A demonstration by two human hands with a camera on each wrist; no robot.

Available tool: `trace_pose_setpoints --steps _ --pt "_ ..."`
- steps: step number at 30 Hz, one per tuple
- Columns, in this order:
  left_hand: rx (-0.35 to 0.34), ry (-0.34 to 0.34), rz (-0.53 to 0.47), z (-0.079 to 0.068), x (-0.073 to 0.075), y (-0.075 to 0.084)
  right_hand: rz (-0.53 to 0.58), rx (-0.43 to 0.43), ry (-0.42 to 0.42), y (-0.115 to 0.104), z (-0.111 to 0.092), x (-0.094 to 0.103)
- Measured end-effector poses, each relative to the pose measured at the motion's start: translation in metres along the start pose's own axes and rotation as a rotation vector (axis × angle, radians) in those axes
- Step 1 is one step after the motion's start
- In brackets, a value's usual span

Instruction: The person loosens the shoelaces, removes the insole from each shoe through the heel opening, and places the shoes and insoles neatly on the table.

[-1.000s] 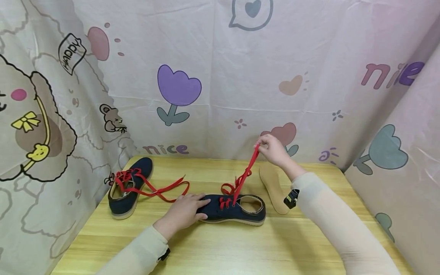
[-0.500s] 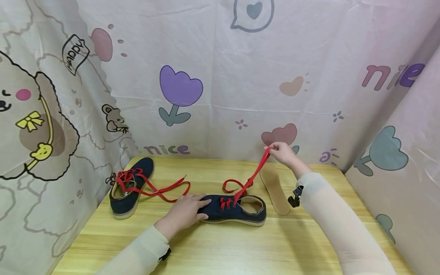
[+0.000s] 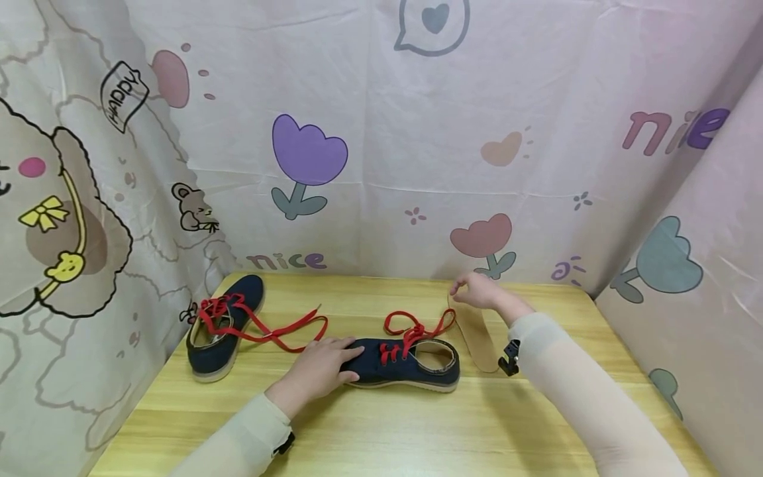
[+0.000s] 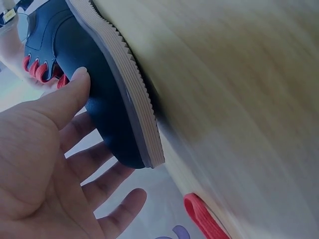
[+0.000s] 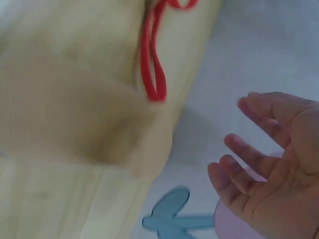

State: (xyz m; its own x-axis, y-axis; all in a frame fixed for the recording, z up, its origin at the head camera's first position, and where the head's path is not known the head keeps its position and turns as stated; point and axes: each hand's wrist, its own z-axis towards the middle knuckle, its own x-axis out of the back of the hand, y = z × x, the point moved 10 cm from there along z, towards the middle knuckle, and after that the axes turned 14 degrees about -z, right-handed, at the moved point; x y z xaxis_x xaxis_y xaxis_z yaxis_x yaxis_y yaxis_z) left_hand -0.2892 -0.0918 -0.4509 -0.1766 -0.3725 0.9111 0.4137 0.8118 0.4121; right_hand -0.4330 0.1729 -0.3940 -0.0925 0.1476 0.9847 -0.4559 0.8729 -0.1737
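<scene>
Head view: I've dropped the flat red shoelace twelve o'clock from the navy fabric shoe, pull seemingly done; right hand loose, left hand spread.

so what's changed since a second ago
The right-hand grip has let go of the red shoelace, which was pulled up taut; the lace now lies slack in loops behind the nearer navy sneaker. That grip, holding nothing, has moved lower, near the far end of the tan insole. Unchanged: the left-hand grip resting on that sneaker's toe, the insole, and the other navy sneaker.
</scene>
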Motion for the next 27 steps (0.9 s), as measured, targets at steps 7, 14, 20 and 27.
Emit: trace_pose_setpoints --steps 7,14,20,27 --pt "-0.007 0.008 -0.013 -0.001 0.001 0.000 -0.080 0.186 -0.038 -0.047 0.001 -0.033" --pt "-0.012 0.008 -0.022 -0.003 -0.001 -0.001 -0.091 0.227 -0.059 -0.059 0.001 -0.050" --pt "-0.007 0.008 -0.024 -0.002 -0.001 -0.002 -0.039 0.241 -0.090 -0.059 0.001 -0.061" --pt "-0.006 0.010 -0.024 -0.002 0.000 -0.001 -0.022 0.284 -0.092 -0.065 0.000 -0.065"
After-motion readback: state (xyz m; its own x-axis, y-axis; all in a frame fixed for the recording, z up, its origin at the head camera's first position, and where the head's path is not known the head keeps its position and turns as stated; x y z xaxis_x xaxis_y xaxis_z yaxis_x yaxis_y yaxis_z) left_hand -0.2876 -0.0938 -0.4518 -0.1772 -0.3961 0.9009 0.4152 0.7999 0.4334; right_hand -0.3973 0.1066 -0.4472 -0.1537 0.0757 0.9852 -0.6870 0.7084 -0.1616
